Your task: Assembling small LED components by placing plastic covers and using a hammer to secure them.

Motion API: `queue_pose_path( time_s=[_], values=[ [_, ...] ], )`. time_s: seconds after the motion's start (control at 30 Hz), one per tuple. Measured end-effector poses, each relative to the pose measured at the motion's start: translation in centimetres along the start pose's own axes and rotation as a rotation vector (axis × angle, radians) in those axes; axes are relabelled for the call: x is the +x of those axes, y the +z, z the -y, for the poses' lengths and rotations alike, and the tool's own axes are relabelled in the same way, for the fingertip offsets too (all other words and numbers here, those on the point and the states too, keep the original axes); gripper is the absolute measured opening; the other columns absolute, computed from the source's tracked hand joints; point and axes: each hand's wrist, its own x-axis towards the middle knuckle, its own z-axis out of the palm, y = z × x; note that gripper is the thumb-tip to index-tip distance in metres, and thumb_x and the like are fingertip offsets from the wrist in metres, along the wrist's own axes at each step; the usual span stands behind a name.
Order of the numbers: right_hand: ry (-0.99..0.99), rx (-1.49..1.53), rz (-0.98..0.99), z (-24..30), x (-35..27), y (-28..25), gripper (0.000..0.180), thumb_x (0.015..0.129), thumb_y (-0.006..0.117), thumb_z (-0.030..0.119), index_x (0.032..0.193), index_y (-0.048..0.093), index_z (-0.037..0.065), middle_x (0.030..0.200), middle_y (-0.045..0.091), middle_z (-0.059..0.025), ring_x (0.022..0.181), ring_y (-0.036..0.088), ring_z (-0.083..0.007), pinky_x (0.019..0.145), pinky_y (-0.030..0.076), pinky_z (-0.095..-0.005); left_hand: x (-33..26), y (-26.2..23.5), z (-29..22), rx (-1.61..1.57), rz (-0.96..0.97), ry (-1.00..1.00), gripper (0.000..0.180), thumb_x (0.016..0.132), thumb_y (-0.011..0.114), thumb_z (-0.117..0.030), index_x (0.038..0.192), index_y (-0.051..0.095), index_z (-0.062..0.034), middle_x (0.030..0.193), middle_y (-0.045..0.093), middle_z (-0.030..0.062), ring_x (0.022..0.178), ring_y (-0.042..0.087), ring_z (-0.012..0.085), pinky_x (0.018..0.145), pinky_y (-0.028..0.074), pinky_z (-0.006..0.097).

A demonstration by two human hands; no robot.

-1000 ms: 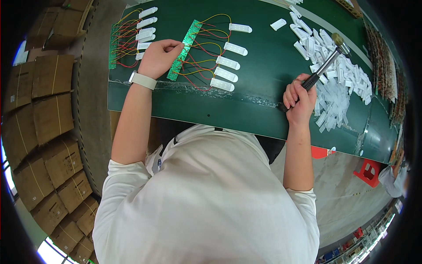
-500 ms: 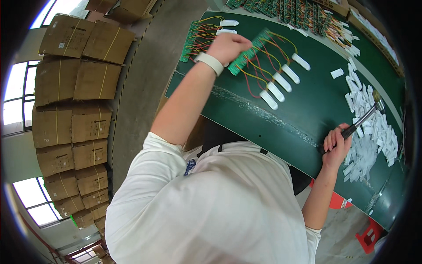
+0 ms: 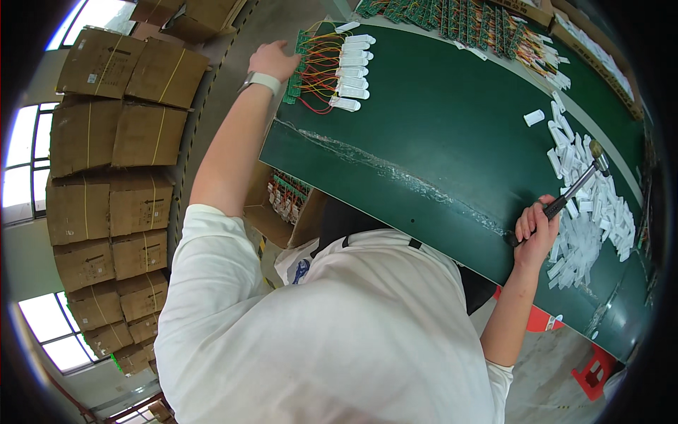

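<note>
At the far left end of the green table, my left hand has its fingers bent against the outer edge of a green circuit board strip. Red and yellow wires run from the strip to a column of white plastic housings. The fingertips are partly hidden, but they look closed on the board's edge. My right hand rests low at the right of the table, wrapped around the black handle of a hammer. The hammer's head points away, over a heap of small white plastic pieces.
More wired circuit boards lie in a row along the far side. An open carton with white pieces is at the far right. Beneath the table's left edge sits a cardboard box of wired boards. Stacked cartons line the left wall.
My left hand has carried the wired board from mid-table to the far left, and its white housings now lie with the others there. The right hand keeps the hammer in nearly the same spot.
</note>
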Motion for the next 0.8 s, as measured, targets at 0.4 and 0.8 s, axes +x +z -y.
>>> queue_pose_path(
  time_s=[0.4, 0.8],
  values=[
    [0.013, 0.019, -0.071, 0.1, -0.8, 0.4, 0.017, 0.101, 0.055, 0.003, 0.117, 0.051, 0.004, 0.068, 0.037, 0.0023, 0.048, 0.031, -0.0058, 0.039, 0.026, -0.0232, 3.1, 5.5, -10.5, -0.039, 0.169, 0.302, 0.066, 0.097, 0.052, -0.064, 0.144, 0.060, -0.0182, 0.150, 0.059, 0.0029, 0.139, 0.052, 0.0254, 0.116, 0.037, 0.051],
    [0.090, -0.015, -0.016, 0.8, -0.2, 1.8, 0.015, 0.100, 0.057, 0.003, 0.115, 0.053, 0.003, 0.066, 0.042, 0.0020, 0.047, 0.035, -0.0056, 0.041, 0.031, -0.0241, 6.0, 6.4, -10.5, 0.067, 0.296, 0.204, 0.081, 0.093, 0.045, -0.077, 0.154, 0.051, -0.0240, 0.150, 0.056, 0.0082, 0.144, 0.046, 0.0326, 0.115, 0.032, 0.063]
  ],
)
